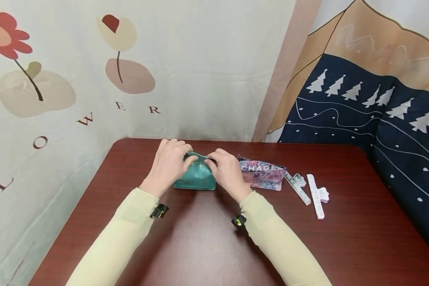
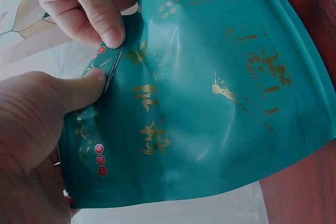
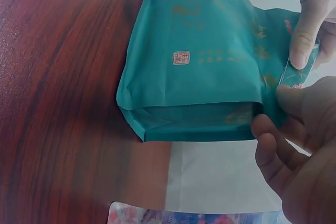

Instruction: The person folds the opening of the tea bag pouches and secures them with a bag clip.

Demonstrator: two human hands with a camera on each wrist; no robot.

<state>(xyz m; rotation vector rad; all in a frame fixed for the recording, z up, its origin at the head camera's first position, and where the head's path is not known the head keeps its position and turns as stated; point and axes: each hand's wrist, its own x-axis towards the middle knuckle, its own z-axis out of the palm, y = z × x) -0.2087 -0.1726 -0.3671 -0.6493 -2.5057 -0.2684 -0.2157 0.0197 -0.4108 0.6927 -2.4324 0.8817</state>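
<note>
A teal foil pouch (image 1: 194, 180) with gold print stands on the dark red-brown table (image 1: 200, 246), near its far middle. My left hand (image 1: 186, 158) pinches the pouch's top edge from the left, thumb pressed on the strip (image 2: 107, 69). My right hand (image 1: 213, 159) pinches the same edge just beside it. In the left wrist view the pouch (image 2: 210, 93) fills the frame, with both thumbs meeting at its top seam. In the right wrist view the pouch (image 3: 194, 61) shows its folded bottom gusset, while the right hand (image 3: 286, 100) grips the top corner.
A pink and purple printed pouch (image 1: 262, 174) lies just right of the teal one. Two white bag clips (image 1: 297, 188) (image 1: 317, 195) lie further right. Patterned cloth hangs behind and on both sides of the table.
</note>
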